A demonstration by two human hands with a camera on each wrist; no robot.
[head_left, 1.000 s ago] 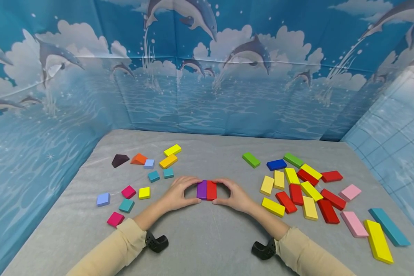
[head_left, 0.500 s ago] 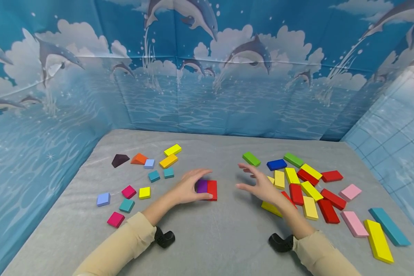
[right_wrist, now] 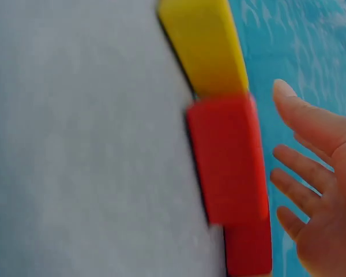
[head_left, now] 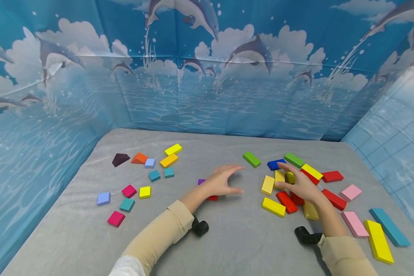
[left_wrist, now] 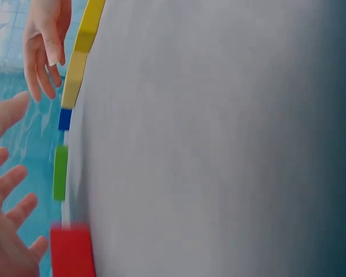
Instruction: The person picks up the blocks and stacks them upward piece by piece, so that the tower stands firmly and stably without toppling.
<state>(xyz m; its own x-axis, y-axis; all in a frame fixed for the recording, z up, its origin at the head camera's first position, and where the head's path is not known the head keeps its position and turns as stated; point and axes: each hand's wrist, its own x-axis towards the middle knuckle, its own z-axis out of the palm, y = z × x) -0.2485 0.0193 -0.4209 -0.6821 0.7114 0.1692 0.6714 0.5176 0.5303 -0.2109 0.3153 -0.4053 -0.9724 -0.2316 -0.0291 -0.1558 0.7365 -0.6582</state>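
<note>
My left hand (head_left: 221,183) hangs over the middle of the table with thumb and fingers spread, holding nothing. Beneath it, mostly covered, lie a purple block (head_left: 201,181) and a red block (head_left: 212,198). In the left wrist view the spread fingers show near a red block (left_wrist: 72,251). My right hand (head_left: 301,184) hovers over the pile on the right, fingers apart and nothing in the grasp. Nearest to it are a cream block (head_left: 279,177) and a blue block (head_left: 275,165). A red block (right_wrist: 228,161) and a yellow block (right_wrist: 207,49) show beside it in the right wrist view.
More red, yellow, green and pink blocks surround the right hand, with a long teal block (head_left: 389,227) at far right. Small blocks lie scattered on the left, among them a dark wedge (head_left: 120,159) and an orange one (head_left: 139,158). A dolphin-print curtain (head_left: 200,99) stands behind the grey cloth.
Both hands have let go of the purple and red blocks, which stay side by side. My right hand has moved right over the pile; the left has followed rightward, off the pair.
</note>
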